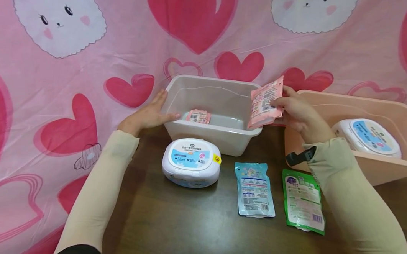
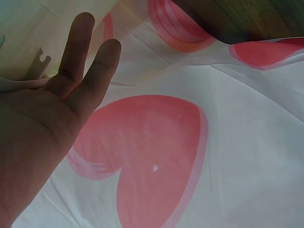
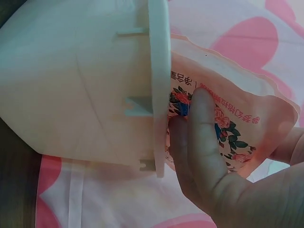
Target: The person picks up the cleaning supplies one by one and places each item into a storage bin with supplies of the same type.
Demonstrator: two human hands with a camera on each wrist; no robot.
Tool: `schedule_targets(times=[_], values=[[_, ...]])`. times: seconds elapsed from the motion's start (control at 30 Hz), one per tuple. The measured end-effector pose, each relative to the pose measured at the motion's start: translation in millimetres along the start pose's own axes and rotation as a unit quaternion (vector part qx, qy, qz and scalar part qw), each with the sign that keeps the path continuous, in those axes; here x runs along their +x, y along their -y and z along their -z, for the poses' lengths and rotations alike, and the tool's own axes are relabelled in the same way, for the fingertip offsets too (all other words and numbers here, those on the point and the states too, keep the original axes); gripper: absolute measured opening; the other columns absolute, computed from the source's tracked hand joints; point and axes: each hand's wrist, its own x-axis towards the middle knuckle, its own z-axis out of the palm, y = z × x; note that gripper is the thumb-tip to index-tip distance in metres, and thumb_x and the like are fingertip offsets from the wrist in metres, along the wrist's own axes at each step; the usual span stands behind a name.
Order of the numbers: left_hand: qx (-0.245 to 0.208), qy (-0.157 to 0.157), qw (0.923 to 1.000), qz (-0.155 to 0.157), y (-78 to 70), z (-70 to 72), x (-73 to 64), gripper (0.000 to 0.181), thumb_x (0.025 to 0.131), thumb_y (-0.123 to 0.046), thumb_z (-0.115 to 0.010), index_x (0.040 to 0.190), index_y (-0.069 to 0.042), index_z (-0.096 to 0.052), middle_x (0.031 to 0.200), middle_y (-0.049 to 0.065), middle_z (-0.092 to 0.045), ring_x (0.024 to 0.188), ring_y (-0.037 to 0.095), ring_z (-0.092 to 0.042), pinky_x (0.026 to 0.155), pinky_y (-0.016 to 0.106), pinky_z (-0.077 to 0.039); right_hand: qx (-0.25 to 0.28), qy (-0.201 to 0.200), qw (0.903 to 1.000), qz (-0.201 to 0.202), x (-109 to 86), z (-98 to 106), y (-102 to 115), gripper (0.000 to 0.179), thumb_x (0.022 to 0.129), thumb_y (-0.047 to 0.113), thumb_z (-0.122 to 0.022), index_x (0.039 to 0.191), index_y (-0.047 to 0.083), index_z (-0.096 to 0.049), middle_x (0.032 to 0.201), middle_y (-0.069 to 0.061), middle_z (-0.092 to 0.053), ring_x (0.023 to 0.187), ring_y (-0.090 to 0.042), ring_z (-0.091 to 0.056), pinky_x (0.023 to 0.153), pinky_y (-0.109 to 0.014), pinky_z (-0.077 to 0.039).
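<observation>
My left hand (image 1: 151,111) rests at the left end of a light grey plastic bin (image 1: 204,132), its thumb along the front rim. In the left wrist view, two fingers (image 2: 78,42) of that hand are straight. Between thumb and fingers, my right hand (image 1: 297,108) holds a pink pouch (image 1: 266,100) over the bin's right end. Roses are printed on the pouch's face in the right wrist view, where the bin's rim hides part of it. Inside the bin lies another pink pouch (image 1: 198,116).
In front of the bin stands a white lidded tub (image 1: 191,164). A blue pouch (image 1: 254,189) and a green pouch (image 1: 303,202) lie on the dark table (image 1: 181,228). At right, a peach bin (image 1: 375,171) holds a similar tub (image 1: 371,137). A pink heart-patterned cloth (image 1: 123,39) hangs behind.
</observation>
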Motion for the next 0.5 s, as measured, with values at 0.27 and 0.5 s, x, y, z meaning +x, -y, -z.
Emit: schedule_targets(times=[0.27, 0.5], values=[[0.004, 0.006, 0.9999, -0.012, 0.4, 0.8, 0.6, 0.115, 0.088, -0.069, -0.06, 0.162, -0.015, 0.009, 0.169, 0.006, 0.01, 0.153, 0.024, 0.005, 0.119, 0.055, -0.017, 0.003, -0.005, 0.9999, 0.015, 2.8, -6.9, -3.4, 0.079, 0.105, 0.028, -0.055, 0.163, 0.029, -0.001, 0.152, -0.009, -0.031, 0.118, -0.021, -0.051, 0.085, -0.033, -0.057], [0.002, 0.003, 1.0, -0.008, 2.9, 0.3, 1.9, 0.116, 0.087, -0.071, -0.06, 0.162, -0.017, 0.01, 0.169, 0.004, 0.01, 0.153, 0.024, 0.004, 0.118, 0.056, -0.02, 0.021, 0.006, 0.996, 0.087, -10.3, -14.3, -13.2, 0.079, 0.103, 0.039, -0.056, 0.164, 0.026, -0.007, 0.148, -0.01, -0.044, 0.112, -0.02, -0.061, 0.088, -0.032, -0.056]])
